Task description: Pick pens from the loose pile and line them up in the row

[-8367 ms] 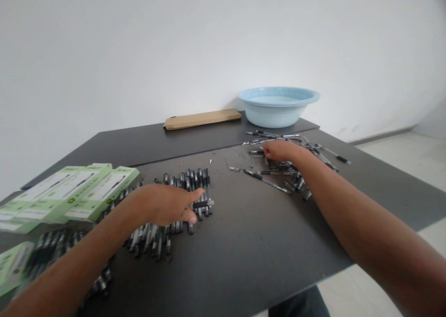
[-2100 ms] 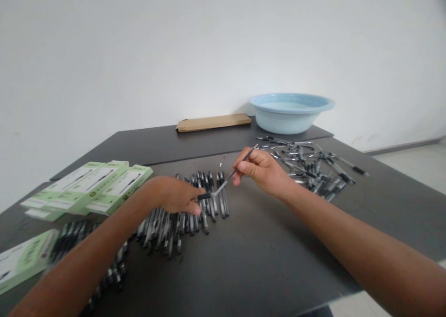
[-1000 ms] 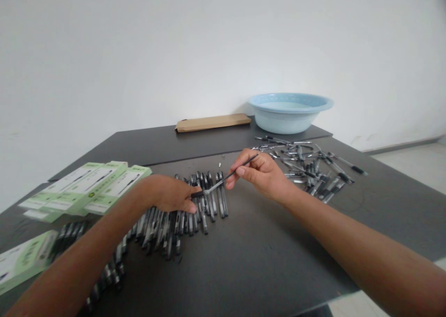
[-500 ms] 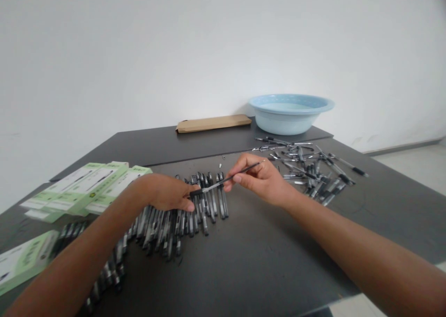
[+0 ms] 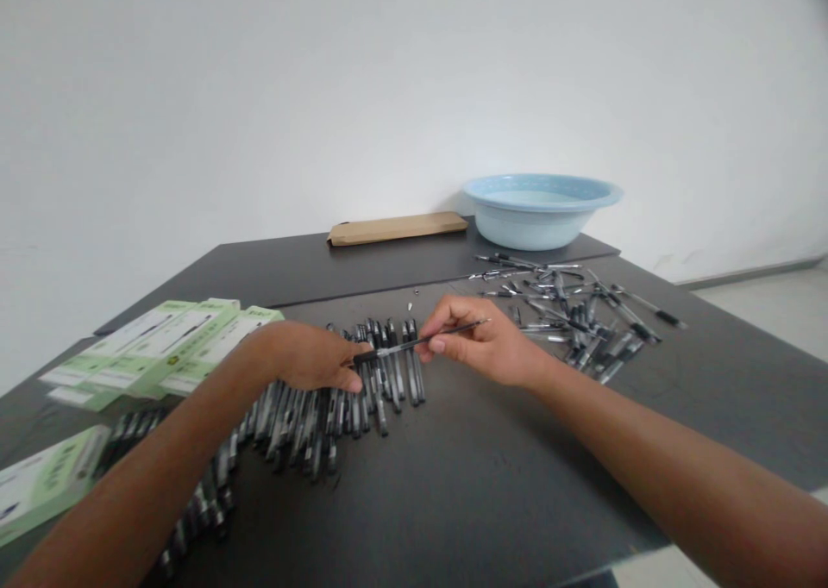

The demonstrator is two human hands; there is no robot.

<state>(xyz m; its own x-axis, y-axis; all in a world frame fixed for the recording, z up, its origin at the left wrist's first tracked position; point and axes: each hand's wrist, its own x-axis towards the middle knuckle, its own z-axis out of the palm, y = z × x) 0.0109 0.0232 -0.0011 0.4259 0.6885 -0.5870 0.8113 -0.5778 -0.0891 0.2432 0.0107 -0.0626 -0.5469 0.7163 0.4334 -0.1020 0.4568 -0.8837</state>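
Observation:
My left hand (image 5: 316, 358) pinches the black grip end of a clear pen barrel (image 5: 386, 351) above a row of pens. From the barrel's right end a thin dark refill (image 5: 453, 328) runs to the right, and my right hand (image 5: 475, 338) holds it between thumb and fingers. Barrel and refill lie nearly in one line; how far the refill sits inside is too small to tell. Below my left hand, many capped pens (image 5: 304, 424) lie side by side on the dark table (image 5: 440, 502).
Green-and-white boxes (image 5: 174, 342) are stacked at the left, with another box (image 5: 48, 484) nearer. Loose pen parts (image 5: 582, 312) are scattered at the right. A blue basin (image 5: 536, 222) and a flat brown cardboard piece (image 5: 398, 228) stand at the back. Tiny metallic bits lie beyond my hands.
My right hand has lowered slightly, and the refill's right end has dropped, so it slants less. My left hand keeps its hold on the barrel almost unmoved.

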